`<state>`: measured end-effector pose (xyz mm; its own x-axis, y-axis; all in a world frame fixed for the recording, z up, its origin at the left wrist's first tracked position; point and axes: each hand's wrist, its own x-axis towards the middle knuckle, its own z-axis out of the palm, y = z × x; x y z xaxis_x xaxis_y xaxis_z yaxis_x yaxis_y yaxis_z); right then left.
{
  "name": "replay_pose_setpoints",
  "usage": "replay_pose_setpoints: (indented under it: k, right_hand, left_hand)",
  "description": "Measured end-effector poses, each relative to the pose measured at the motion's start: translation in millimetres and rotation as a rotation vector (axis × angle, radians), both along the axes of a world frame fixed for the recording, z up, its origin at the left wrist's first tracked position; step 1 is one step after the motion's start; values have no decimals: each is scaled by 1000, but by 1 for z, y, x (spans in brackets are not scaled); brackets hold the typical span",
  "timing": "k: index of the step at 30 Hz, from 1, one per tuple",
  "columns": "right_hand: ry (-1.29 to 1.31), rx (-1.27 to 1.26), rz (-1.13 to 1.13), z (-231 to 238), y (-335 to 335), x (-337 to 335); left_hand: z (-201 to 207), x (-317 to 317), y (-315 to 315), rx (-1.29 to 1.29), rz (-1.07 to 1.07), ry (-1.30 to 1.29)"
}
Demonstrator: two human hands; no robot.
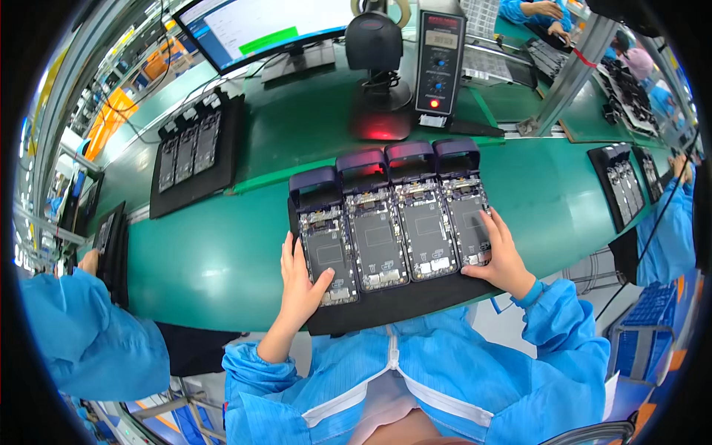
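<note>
The black tray (400, 298) lies at the near edge of the green table (222, 259), straight in front of the person, at 6 o'clock of the view. Four opened phones (397, 226) stand on it in a row, each in a dark holder with a raised cap at the far end.

The left hand (302, 285) rests at 7 o'clock of the tray. Its fingers lie flat beside the leftmost phone (328, 252) and the thumb presses on that phone's lower corner. It grips nothing. The right hand (503, 256) sits at 4 o'clock of the tray, fingers spread loose over the rightmost phone (469, 222), also not closed around anything.

The tray looks thin and stiff, and I judge it light, but the phones are open, with bare boards, so they are fragile. The tray's side edges seem the safest place to hold it, not the phones. The smooth table may let the tray slide easily.

At 12 o'clock of the tray stands a black scanner (377, 67) with a red glow at its foot. A control box (439, 63) stands just beside it and a monitor (267, 30) behind. A second tray of phones (194, 159) lies at 10 o'clock, well apart. Another person's blue sleeve (89, 341) is at 8 o'clock, near the table edge. Nothing lies between the hands and the tray.
</note>
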<state>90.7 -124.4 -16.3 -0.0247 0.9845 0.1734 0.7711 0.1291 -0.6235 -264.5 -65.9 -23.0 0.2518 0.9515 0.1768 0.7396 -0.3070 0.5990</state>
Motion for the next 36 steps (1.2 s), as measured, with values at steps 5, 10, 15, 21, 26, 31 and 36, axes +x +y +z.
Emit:
replay_pose_setpoints:
  k: [5, 10, 15, 21, 26, 31, 36]
  right_hand:
    - [-143, 87, 121, 7, -1, 14]
    - [44, 41, -126, 68, 54, 54]
    - [595, 259, -414, 105, 153, 72]
    - [808, 319, -526, 89, 208, 43]
    - [1090, 362, -467, 79, 222, 44]
    - [1265, 404, -357, 85, 210, -37]
    - [1058, -166, 10, 82, 218, -81]
  left_hand:
    - [10, 9, 8, -20, -53, -69]
    - [0, 23, 25, -115, -98, -211]
    - [9, 36, 27, -24, -21, -412]
    - [16, 38, 18, -365, -89, -1145]
    - [37, 28, 38, -731, 28, -1328]
    - [28, 29, 46, -963, -65, -1106]
    - [63, 46, 63, -872, -194, -1462]
